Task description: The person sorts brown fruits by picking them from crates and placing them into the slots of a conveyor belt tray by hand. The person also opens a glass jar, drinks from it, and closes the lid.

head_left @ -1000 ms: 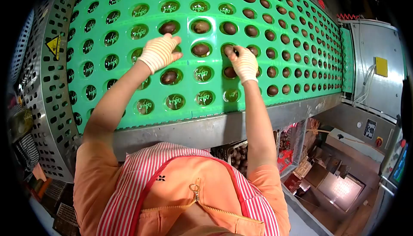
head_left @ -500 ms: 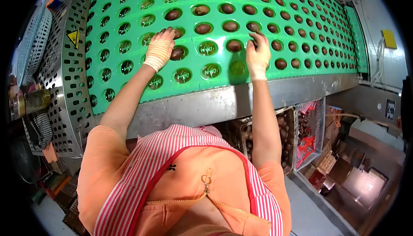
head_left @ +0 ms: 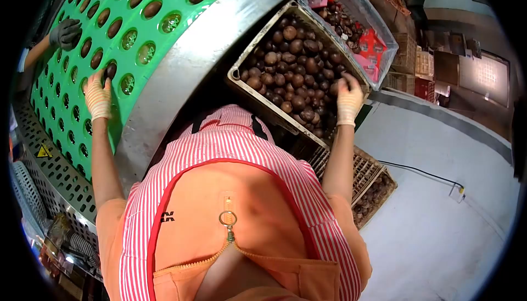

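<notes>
Warning triangle (head_left: 44, 150) on perf. panel (head_left: 59, 181); blk ltrs (head_left: 167, 216) on orange top (head_left: 263, 218), illeg.

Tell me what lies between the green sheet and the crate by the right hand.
The head view shows a broad metal edge, then a dark gap, between the green sheet and the crate.

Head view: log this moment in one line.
Left hand: at dark oval fruit over green cupped sheet; right hand: at brown round fruits in beige plastic crate; grey-gloved hands: over sheet
</notes>
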